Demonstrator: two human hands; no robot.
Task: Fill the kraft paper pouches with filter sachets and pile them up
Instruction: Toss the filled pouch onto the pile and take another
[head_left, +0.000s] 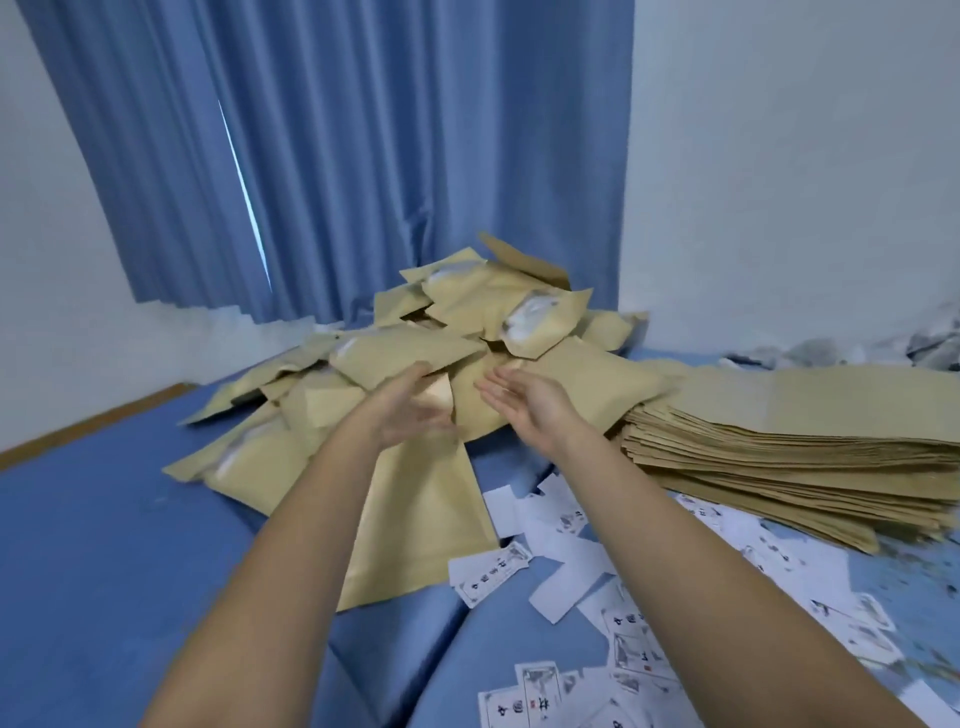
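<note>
While flat, pouch (426, 530) points away (lengthwise).

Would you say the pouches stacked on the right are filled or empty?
Apparently empty: the stacked pouches lie flat, unlike the bulging pile.

Just beyond the fingers (415, 371) of the left hand (410, 410) and right hand (530, 405), the heaped pouches (395, 353) are matt tan kraft paper, lightly creased. One pouch (530, 322) above the fingers shows a glossy see-through film panel over white filling. Right of the fingers, the flat stack (779, 447) is the same dull brown paper, smooth-faced. Nearer than the fingers, the sachets (566, 545) look like thin white paper with black print. The sheet (104, 545) beneath is matt blue cloth. The curtain (363, 156) far beyond is pleated blue cloth. The edging (93, 421) to the left looks wooden.
</note>
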